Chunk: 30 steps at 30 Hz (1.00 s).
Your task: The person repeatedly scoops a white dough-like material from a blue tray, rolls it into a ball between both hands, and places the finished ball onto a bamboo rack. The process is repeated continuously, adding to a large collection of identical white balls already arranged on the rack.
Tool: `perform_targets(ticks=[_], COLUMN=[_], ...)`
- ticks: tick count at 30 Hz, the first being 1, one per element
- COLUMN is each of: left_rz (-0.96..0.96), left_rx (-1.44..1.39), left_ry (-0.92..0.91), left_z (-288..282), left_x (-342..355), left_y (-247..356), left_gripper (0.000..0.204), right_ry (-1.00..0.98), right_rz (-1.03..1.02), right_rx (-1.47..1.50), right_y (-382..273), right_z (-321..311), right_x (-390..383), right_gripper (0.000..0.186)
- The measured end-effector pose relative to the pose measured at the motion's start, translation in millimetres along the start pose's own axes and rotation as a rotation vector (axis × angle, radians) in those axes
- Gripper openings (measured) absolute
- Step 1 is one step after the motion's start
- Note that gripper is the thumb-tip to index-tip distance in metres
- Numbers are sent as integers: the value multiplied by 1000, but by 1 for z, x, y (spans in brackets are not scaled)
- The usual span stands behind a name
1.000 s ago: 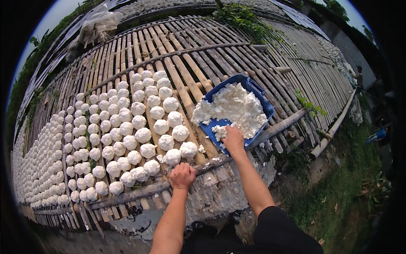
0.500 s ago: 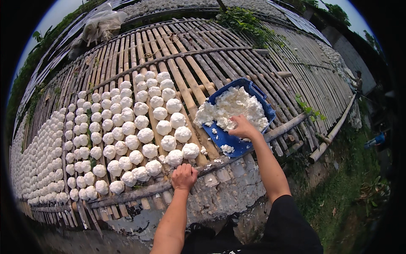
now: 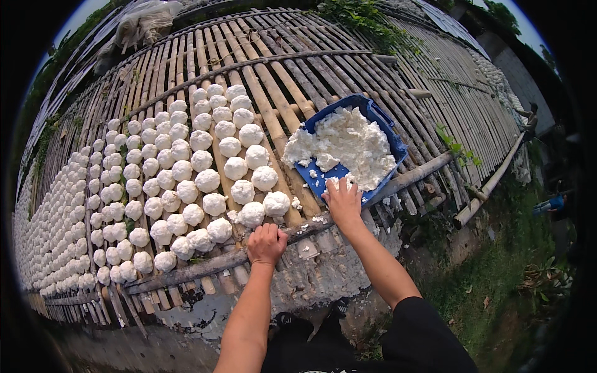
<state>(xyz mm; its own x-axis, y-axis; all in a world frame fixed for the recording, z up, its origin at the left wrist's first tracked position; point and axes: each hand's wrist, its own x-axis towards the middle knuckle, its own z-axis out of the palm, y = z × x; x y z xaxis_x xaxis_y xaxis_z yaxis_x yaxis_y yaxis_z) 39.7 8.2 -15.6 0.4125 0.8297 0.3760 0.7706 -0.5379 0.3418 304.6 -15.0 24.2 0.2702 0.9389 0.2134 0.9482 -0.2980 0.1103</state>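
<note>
My left hand (image 3: 267, 244) is closed in a fist against the bamboo edge pole (image 3: 211, 266), just in front of the nearest white balls; its palm side is hidden. A rough white ball (image 3: 276, 204) sits right behind it, at the end of a row. My right hand (image 3: 344, 202) reaches over the front of a blue plastic crate (image 3: 376, 112), its fingers curled onto a crumbly white clump (image 3: 336, 182). Behind those fingers a large heap of the same moist white crumbs (image 3: 357, 146) fills most of the tilted crate.
Rows of white balls (image 3: 180, 170) cover the left of the bamboo slat rack (image 3: 249, 81). A plastic-covered bundle (image 3: 146, 25) stands at the far left. Leafy vines (image 3: 367, 28) hang over the back. Another person (image 3: 530, 121) is at the far right, beside grass (image 3: 497, 273).
My right hand has drawn back from the heap toward the crate's front, onto the loose clump there. My left hand stays closed at the pole. The view has shifted slightly.
</note>
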Motion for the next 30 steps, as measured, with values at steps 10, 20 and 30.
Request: perform_targets(ticks=[10, 20, 30], left_rz=[-26, -458, -945], left_rx=[-4, -859, -2778], left_ry=[28, 150, -814], left_z=[4, -51, -182], left_x=[-4, -12, -195], left_y=[-1, 52, 199], left_gripper=[20, 43, 77], right_ry=[-176, -215, -283], right_rz=[93, -93, -802], right_rx=[446, 1391, 983], right_y=[60, 50, 25], right_z=[5, -181, -272], right_x=[74, -60, -275], right_gripper=[44, 51, 86])
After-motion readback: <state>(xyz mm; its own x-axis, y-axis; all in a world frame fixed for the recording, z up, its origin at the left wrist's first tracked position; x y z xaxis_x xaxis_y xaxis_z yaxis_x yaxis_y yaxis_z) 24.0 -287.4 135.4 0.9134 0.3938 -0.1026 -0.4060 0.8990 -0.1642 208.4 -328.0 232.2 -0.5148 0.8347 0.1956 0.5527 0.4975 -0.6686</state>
